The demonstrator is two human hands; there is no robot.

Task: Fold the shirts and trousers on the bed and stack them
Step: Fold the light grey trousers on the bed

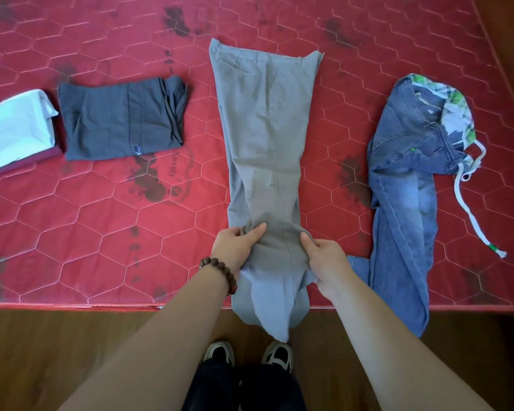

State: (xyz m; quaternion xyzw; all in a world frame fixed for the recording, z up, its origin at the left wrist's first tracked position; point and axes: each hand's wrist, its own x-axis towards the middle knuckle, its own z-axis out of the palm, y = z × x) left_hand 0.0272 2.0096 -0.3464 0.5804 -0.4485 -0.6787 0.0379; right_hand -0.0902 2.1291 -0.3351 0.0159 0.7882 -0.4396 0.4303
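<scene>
Grey trousers [264, 134] lie lengthwise down the middle of the red bed [101, 226], legs laid one on the other, waistband far, hems hanging over the near edge. My left hand [235, 244] pinches the left edge of the legs near the knee. My right hand [324, 256] grips the right edge at the same height. Blue jeans [404, 185] lie unfolded to the right, with a white-and-green patterned garment [454, 111] and its drawstring at their waist. A folded dark grey garment [122, 117] lies to the left. At the far left a folded white shirt [12, 126] rests on a maroon garment [36, 161].
The bed's near edge [101, 306] runs across the frame above a wooden floor [57, 351]. My shoes [250, 354] stand close to the bed below the trouser hems. Bare mattress shows between the folded garments and the grey trousers.
</scene>
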